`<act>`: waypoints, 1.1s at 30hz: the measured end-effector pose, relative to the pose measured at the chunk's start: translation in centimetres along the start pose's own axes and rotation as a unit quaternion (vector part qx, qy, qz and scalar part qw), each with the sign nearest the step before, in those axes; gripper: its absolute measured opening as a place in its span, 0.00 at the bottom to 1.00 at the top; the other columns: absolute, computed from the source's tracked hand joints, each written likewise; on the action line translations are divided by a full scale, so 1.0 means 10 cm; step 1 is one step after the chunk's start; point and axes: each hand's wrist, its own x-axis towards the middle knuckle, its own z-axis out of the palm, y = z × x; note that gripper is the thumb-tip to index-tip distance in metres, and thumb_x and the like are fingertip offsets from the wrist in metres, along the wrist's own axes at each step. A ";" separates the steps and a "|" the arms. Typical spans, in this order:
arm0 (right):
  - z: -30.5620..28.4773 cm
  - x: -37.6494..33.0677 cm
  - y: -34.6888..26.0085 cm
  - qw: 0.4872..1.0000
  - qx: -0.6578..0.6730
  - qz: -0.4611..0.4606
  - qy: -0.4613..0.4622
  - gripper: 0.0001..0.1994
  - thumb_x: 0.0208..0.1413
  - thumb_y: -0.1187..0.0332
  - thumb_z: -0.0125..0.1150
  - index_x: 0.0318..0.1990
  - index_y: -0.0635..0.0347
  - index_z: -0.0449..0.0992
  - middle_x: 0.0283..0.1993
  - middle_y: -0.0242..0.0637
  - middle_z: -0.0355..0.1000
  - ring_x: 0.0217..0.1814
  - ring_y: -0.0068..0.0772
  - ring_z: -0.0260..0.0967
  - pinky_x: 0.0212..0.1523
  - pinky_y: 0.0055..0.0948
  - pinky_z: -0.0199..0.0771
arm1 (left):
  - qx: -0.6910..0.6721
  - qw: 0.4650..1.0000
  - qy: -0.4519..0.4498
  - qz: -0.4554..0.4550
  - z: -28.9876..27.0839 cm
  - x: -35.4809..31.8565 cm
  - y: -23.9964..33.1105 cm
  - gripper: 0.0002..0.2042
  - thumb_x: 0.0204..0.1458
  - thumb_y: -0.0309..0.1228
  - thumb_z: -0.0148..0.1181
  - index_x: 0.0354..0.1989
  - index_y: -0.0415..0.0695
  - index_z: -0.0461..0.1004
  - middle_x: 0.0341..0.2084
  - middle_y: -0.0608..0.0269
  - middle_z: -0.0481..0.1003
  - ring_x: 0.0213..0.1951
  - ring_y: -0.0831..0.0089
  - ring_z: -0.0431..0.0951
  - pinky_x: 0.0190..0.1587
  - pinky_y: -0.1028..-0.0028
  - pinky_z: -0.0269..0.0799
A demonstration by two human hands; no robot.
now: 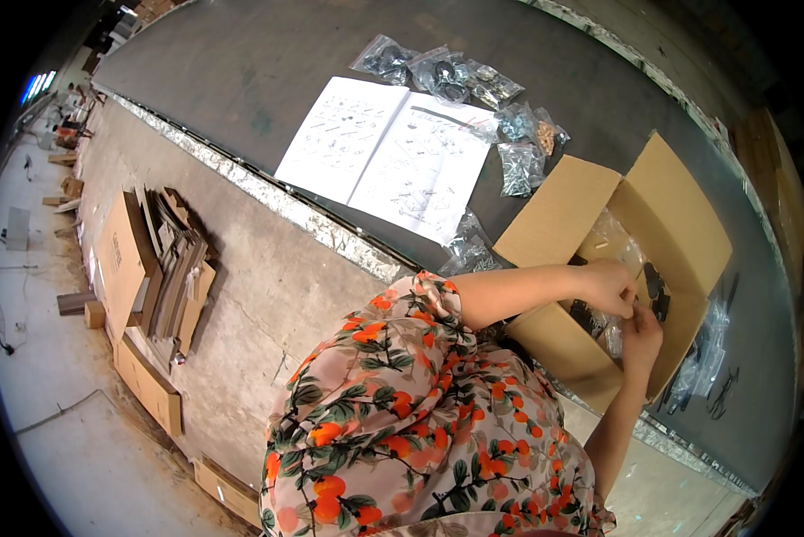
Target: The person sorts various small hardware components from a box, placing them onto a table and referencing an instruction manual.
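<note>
My left grip [606, 288] and right grip [642, 340] meet over open carton [565, 351], fingertips pinched together; can't tell on what. Clear bag [611, 234] inside carton, on worktop [214, 72]: likely light, limp, slippery; best held by bunched edge.

An open booklet [384, 157] lies by the near long edge of the surface [241, 80]; clear bags [520, 168] lie beside it; stacked cardboard [120, 255] stands on the floor [268, 268].

There are 2 hands [608, 286], 1 open carton [568, 351] and 1 booklet [391, 157]
</note>
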 end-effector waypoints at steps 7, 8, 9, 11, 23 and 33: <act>-0.02 0.00 -0.19 0.971 0.216 0.100 -0.012 0.02 0.48 0.77 0.50 0.30 0.65 0.69 0.24 0.30 0.68 0.20 0.15 0.59 0.20 0.15 0.58 | 0.222 0.927 0.142 0.269 0.11 -0.09 -0.03 0.39 0.19 0.41 0.69 0.46 0.44 0.61 0.43 0.57 0.64 0.50 0.59 0.58 0.52 0.62 0.49; -0.01 0.00 -0.18 0.967 0.234 0.094 -0.030 0.02 0.49 0.76 0.50 0.30 0.65 0.69 0.24 0.30 0.67 0.21 0.15 0.59 0.20 0.15 0.58 | 0.230 0.918 0.148 0.287 0.14 -0.07 -0.06 0.39 0.18 0.41 0.68 0.46 0.43 0.61 0.41 0.57 0.65 0.49 0.59 0.59 0.52 0.61 0.48; -0.01 0.01 -0.17 0.963 0.252 0.088 -0.048 0.03 0.49 0.75 0.49 0.29 0.64 0.69 0.23 0.29 0.66 0.21 0.15 0.58 0.20 0.16 0.57 | 0.239 0.909 0.153 0.305 0.16 -0.06 -0.06 0.39 0.18 0.41 0.68 0.46 0.42 0.61 0.39 0.57 0.66 0.49 0.60 0.60 0.52 0.61 0.47; 0.03 0.01 -0.20 0.960 0.261 0.092 -0.054 0.04 0.50 0.75 0.48 0.29 0.64 0.69 0.22 0.28 0.65 0.19 0.15 0.57 0.18 0.16 0.55 | 0.246 0.917 0.145 0.279 0.20 -0.05 -0.06 0.37 0.18 0.42 0.68 0.43 0.42 0.62 0.36 0.58 0.67 0.47 0.61 0.61 0.51 0.63 0.49; -0.02 -0.01 -0.21 0.972 0.195 0.110 -0.071 0.05 0.50 0.73 0.50 0.26 0.62 0.70 0.19 0.24 0.64 0.15 0.10 0.52 0.15 0.12 0.49 | 0.240 0.924 0.155 0.253 0.19 -0.06 -0.06 0.28 0.17 0.47 0.67 0.28 0.45 0.67 0.28 0.60 0.67 0.38 0.63 0.65 0.44 0.66 0.54; -0.08 -0.02 -0.10 0.971 0.202 0.112 -0.064 0.07 0.51 0.69 0.52 0.26 0.62 0.72 0.17 0.23 0.61 0.15 0.10 0.52 0.15 0.12 0.48 | 0.170 0.956 0.113 0.212 0.22 -0.01 -0.07 0.26 0.23 0.49 0.65 0.27 0.45 0.67 0.24 0.57 0.68 0.34 0.61 0.69 0.41 0.67 0.58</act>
